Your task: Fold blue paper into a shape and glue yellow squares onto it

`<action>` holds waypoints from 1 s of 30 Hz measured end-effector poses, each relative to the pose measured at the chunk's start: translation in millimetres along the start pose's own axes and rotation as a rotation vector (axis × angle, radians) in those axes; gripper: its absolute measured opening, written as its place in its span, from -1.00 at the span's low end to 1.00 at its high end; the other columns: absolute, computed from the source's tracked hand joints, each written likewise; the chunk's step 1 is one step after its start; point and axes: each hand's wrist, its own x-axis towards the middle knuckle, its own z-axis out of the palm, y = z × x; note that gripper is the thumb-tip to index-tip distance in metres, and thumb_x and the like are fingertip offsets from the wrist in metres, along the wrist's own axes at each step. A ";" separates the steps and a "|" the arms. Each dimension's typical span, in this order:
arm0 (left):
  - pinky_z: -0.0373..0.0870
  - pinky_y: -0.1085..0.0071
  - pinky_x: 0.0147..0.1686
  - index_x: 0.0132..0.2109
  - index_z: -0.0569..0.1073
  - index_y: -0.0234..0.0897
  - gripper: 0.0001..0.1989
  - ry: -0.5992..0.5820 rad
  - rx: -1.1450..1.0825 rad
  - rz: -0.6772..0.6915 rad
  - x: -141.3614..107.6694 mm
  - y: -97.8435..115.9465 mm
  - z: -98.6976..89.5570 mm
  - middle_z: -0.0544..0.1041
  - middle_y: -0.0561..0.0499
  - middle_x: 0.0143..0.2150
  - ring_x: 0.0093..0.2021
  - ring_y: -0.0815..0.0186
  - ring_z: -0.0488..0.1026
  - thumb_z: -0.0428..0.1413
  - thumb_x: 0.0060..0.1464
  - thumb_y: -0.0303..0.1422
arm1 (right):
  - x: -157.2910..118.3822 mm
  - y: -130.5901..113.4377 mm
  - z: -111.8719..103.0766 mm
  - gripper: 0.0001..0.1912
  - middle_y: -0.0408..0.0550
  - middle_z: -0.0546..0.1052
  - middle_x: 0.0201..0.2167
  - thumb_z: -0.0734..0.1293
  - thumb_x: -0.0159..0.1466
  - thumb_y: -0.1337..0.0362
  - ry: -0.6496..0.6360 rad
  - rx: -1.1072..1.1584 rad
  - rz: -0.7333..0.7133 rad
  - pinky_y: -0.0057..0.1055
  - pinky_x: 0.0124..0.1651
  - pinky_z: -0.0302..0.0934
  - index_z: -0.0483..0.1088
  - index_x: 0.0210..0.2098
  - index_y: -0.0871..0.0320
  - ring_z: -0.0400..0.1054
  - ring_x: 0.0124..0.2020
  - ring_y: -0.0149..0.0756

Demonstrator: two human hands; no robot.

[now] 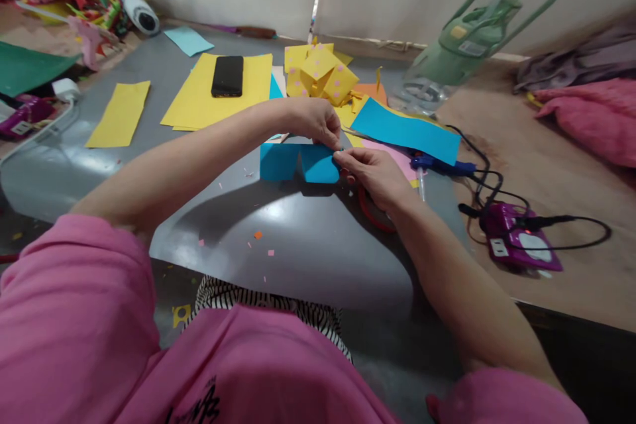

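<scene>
A blue paper piece (278, 162) with a notch in the middle of its upper edge is held above the grey tabletop. My left hand (322, 122) pinches its upper right corner from above. The thumb and fingers of my right hand (370, 169) are closed on the same right end, touching or nearly touching the left fingertips. Red-handled scissors (372, 212) lie partly hidden under my right hand. Behind the hands sits a yellow folded paper shape with pink dots (320, 73). A wider blue strip (407, 129) rests to the right, near a blue glue gun (442, 165).
A black phone (227, 76) lies on yellow sheets (191, 103). One yellow piece (119, 116) is further left. A green bottle (457, 46) stands at the back right. Cables run to a purple power block (519, 235) on the right. Small paper scraps dot the grey table (298, 252).
</scene>
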 end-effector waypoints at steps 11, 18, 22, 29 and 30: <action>0.21 0.42 -0.37 -0.32 0.62 -0.21 -0.69 0.136 0.094 0.154 8.6 -15.7 7.8 0.46 0.07 -0.50 -0.38 0.32 0.36 0.19 0.00 -0.06 | 4.3 7.6 -1.6 -0.63 -0.19 0.38 -0.60 0.54 0.17 0.01 -0.044 0.019 -0.048 -0.44 -0.50 0.11 0.45 -0.51 0.14 0.20 -0.57 -0.45; 0.25 0.44 -0.33 -0.21 0.64 -0.23 -0.67 0.116 0.070 0.124 7.8 -15.0 9.1 0.60 0.03 -0.33 -0.29 0.30 0.44 0.18 0.03 -0.09 | 0.5 3.2 -1.2 -0.70 -0.20 0.39 -0.62 0.54 0.16 0.09 -0.030 -0.012 -0.022 -0.47 -0.56 0.10 0.47 -0.49 0.14 0.19 -0.61 -0.48; 0.27 0.45 -0.31 -0.15 0.65 -0.22 -0.66 0.117 0.060 0.126 4.4 -12.0 10.1 0.61 0.03 -0.33 -0.28 0.30 0.45 0.18 0.03 -0.11 | -0.2 2.7 -0.5 -0.69 -0.21 0.40 -0.63 0.56 0.13 0.07 -0.023 -0.008 0.015 -0.48 -0.59 0.07 0.48 -0.47 0.15 0.19 -0.64 -0.48; 0.28 0.44 -0.36 -0.21 0.65 -0.20 -0.74 0.156 0.029 0.125 -0.2 -8.5 12.7 0.58 0.02 -0.37 -0.33 0.31 0.44 0.19 0.03 -0.17 | 0.9 2.1 -0.8 -0.70 -0.21 0.41 -0.62 0.55 0.12 0.09 -0.023 -0.014 -0.010 -0.47 -0.56 0.11 0.46 -0.50 0.14 0.19 -0.63 -0.48; 0.29 0.44 -0.35 -0.21 0.65 -0.21 -0.74 0.156 0.020 0.134 -0.5 -8.2 13.3 0.59 0.02 -0.37 -0.32 0.30 0.44 0.19 0.03 -0.18 | 0.8 2.1 -0.8 -0.71 -0.20 0.41 -0.62 0.55 0.11 0.09 -0.021 -0.013 -0.010 -0.47 -0.56 0.10 0.47 -0.50 0.14 0.19 -0.62 -0.48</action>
